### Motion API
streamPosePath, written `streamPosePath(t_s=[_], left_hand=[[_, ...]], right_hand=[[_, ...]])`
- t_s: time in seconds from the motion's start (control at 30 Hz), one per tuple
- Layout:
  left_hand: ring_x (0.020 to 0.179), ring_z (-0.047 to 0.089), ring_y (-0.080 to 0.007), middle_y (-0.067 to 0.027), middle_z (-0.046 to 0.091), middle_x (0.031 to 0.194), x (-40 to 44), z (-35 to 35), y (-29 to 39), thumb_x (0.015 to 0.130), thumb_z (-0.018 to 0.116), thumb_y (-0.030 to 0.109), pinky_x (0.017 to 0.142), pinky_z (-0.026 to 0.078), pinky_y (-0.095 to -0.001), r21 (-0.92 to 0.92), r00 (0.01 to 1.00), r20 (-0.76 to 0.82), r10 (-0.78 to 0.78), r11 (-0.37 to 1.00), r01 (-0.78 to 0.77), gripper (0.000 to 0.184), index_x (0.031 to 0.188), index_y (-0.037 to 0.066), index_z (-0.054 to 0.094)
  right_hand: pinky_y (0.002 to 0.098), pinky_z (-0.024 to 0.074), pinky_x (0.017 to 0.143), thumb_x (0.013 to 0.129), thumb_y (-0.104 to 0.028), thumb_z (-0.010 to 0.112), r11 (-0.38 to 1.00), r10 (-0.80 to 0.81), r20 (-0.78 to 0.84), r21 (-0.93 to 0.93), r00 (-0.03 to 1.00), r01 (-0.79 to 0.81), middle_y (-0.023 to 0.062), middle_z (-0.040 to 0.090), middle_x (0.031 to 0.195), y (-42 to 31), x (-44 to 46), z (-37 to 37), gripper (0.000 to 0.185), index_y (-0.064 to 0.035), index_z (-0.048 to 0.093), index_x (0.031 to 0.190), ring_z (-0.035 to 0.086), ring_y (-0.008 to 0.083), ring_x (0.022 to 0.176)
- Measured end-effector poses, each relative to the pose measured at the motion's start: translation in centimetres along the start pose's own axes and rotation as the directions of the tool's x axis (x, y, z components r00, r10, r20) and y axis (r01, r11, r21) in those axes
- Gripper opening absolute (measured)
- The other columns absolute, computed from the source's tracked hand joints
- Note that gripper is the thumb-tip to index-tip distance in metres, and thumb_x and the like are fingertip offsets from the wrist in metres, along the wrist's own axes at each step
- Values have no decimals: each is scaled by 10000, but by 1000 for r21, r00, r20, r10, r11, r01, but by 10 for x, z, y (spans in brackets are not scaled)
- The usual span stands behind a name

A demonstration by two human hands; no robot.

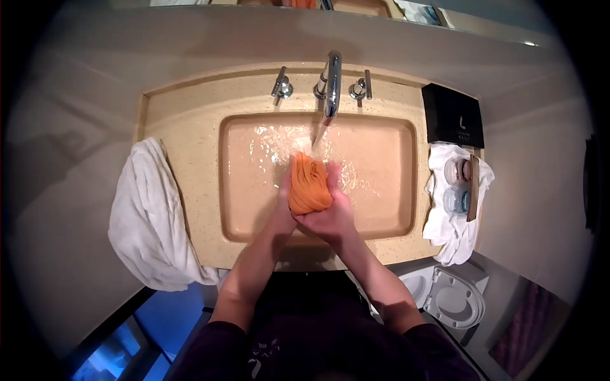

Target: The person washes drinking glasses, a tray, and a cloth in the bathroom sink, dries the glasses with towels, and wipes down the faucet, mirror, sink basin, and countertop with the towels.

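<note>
An orange cloth (309,184), bunched into a wet-looking bundle, rests between my two hands over the sink basin (387,222). My left hand (284,206) cups its left side, with most of the fingers hidden behind it. Beneath and along the right side, my right hand (333,219) supports the bundle, its fingertips pointing toward the faucet. Water runs from the curved chrome faucet (333,82) and falls at the cloth's far end. Ripples and bright glints spread across the water in the basin.
Two lever handles (284,87) flank the faucet. A white towel (149,216) drapes over the counter's left end. At the right stand a black box (452,115) and two glasses (456,200) on a white cloth (438,225). A toilet (454,298) is below right.
</note>
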State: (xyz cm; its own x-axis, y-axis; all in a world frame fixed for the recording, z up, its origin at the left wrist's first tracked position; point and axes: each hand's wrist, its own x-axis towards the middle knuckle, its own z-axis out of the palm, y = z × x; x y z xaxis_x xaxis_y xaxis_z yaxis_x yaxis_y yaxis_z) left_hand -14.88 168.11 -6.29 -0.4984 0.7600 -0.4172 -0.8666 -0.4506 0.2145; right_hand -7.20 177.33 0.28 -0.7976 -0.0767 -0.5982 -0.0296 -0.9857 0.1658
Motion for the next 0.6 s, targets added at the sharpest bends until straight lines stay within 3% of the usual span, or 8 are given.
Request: streamPosePath(t_s=[0.1,0.23,0.3,0.37,0.43,0.5,0.57,0.6], left_hand=[[875,680,-250,-108,681,974,38,-17,15,1018,581,401,812,586,-379,-20,972,-129,-195,981,194,374,1120,44,624],[734,658,-233,-79,656,865,53,-22,31,976,651,280,671,572,-350,253,993,-89,-83,962,103,243,1007,41,623],[719,666,-233,-82,658,823,55,-10,37,886,691,163,628,551,-323,718,954,-283,96,681,144,152,927,29,631],[729,673,-240,-98,670,814,66,-27,39,852,691,149,640,549,-340,815,965,-244,95,559,151,161,908,10,632],[739,680,-248,-115,682,804,73,-28,44,817,691,136,651,548,-356,894,976,-196,96,426,137,171,889,-8,632],[808,700,-261,-161,713,836,72,-17,45,790,700,136,692,559,-391,972,986,-102,135,-197,127,214,888,-46,642],[864,709,-272,-193,728,886,89,-53,42,811,735,198,722,561,-413,955,981,-67,182,-273,116,315,967,-62,648],[870,709,-262,-180,731,898,100,-76,41,843,730,227,726,559,-400,997,986,-20,163,-64,31,325,1008,-43,654]], right_hand=[[497,463,1020,1050,-452,500,987,33,-146,-153,989,-56,87,564,1375,-9,-3,-14,491,-121,499,1413,562,266,1245],[373,543,733,998,-391,613,761,121,-172,-616,978,-202,24,680,1099,-25,15,-47,352,-133,597,1238,677,215,899],[366,536,692,969,-349,647,636,104,-130,-753,986,-166,17,686,1051,-22,31,-52,334,-115,609,1204,677,214,851],[359,529,652,940,-306,681,487,90,-88,-865,992,-121,9,693,1003,-20,35,-37,318,-96,621,1170,676,212,802],[372,555,779,908,-139,665,-376,-102,-172,-905,980,-198,132,698,1061,-20,22,16,229,-62,654,1124,704,250,924],[386,548,801,890,-117,649,-410,-182,-124,-892,976,-190,159,693,1067,-16,36,-2,237,-41,647,1115,698,253,959],[400,542,824,872,-95,634,-446,-262,-66,-877,963,-182,186,687,1073,-16,46,-25,246,-20,640,1106,693,255,994],[417,544,860,871,-113,628,-216,-242,66,-976,968,12,185,685,1076,-24,45,-37,237,-19,641,1088,679,275,1036]])
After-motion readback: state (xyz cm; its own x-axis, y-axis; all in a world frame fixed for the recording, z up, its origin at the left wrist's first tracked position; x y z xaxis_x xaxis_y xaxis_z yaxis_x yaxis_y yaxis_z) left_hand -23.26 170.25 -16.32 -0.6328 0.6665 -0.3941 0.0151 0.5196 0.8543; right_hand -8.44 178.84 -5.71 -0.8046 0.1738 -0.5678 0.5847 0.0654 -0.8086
